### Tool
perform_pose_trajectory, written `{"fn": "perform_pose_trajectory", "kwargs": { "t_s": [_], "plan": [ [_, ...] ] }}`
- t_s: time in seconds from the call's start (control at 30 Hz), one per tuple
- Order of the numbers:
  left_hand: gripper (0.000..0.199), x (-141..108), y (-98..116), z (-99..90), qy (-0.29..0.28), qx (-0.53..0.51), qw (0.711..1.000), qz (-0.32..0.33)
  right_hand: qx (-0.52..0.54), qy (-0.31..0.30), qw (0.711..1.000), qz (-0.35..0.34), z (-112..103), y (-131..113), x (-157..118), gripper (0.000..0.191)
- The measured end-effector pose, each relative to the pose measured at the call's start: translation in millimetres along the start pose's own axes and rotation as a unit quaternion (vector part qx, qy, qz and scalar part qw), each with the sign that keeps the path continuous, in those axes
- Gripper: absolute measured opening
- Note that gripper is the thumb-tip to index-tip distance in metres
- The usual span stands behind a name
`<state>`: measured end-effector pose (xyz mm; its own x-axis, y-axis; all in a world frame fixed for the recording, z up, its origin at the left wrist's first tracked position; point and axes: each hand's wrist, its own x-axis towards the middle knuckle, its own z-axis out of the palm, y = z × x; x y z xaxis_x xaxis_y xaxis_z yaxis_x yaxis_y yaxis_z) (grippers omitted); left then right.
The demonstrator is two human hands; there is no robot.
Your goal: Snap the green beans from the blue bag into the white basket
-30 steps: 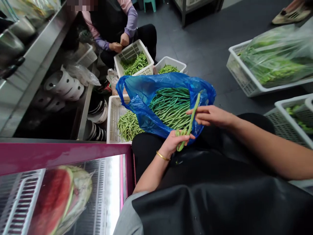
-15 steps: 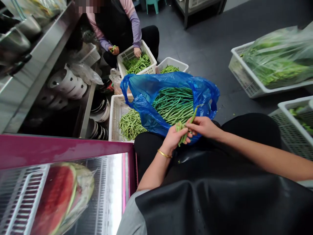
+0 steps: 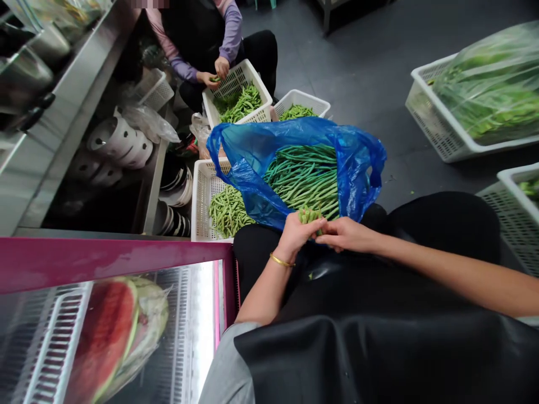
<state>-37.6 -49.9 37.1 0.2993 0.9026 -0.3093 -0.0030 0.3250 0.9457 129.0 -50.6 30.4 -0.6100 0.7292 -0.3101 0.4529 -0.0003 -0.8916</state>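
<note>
My left hand [image 3: 296, 234] is closed round a bundle of short green bean pieces [image 3: 309, 215], whose ends stick out above the thumb. My right hand [image 3: 343, 233] meets it from the right, fingers pressed together at the bundle's side; whatever they pinch is hidden. Just beyond both hands, an open blue plastic bag [image 3: 357, 151] holds long green beans [image 3: 309, 177] lying side by side. To the left of the bag, a white basket [image 3: 200, 191] contains a heap of short bean pieces [image 3: 229, 210].
A person [image 3: 196, 39] sits opposite, both hands over a white basket [image 3: 256, 73] of beans. A smaller basket [image 3: 322, 106] stands beside it. Bagged greens [image 3: 492, 90] fill a crate on the right. A glass-topped case with cut watermelon [image 3: 101, 331] is at my left, below a steel counter [image 3: 63, 106].
The single bean that stuck up from my right hand no longer shows. My right hand has closed in against the bundle. The other person's hands have come together. The view has shifted slightly.
</note>
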Motion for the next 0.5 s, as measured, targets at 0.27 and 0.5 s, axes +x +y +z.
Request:
{"fn": "perform_pose_trajectory", "kwargs": {
  "t_s": [0.27,0.5],
  "plan": [
    [0.037,-9.8,1.5,-4.1,-0.171,0.059,0.982,-0.045,-0.28,-0.014,0.932,-0.228,-45.2,-4.3,-21.1,0.032],
    [0.022,-11.9,-0.9,24.7,-0.011,-0.056,0.997,0.055,0.303,0.14,0.94,0.078,-15.3,-6.8,-23.1,0.047]
  ]
}}
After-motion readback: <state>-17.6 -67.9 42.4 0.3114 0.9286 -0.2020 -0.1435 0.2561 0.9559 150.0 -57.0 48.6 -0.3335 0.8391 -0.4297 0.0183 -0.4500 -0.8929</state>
